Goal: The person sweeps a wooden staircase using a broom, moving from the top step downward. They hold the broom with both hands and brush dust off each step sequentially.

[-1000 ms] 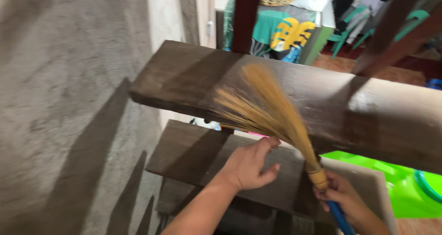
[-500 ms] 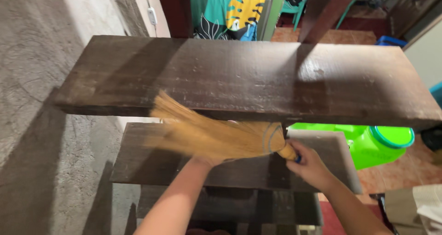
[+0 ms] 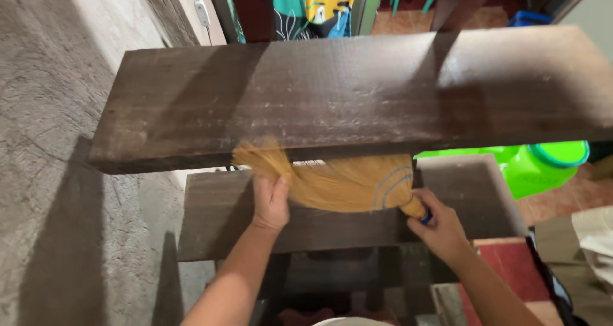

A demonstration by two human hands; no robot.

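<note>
Right hand (image 3: 440, 227) grips a straw hand broom (image 3: 338, 182) by its handle; left hand (image 3: 271, 201) pinches its bristles against the dark wooden step (image 3: 332, 96). Bristles may snap if bent harder.

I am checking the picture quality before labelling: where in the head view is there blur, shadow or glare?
Head view: the broom bristles are smeared by motion near their tips, and both hands, left hand and right hand, are slightly soft; dark shadow bands cross the upper plank and the concrete wall; the lower plank lies in shade; no strong glare, only the green plastic tub is bright.
</note>
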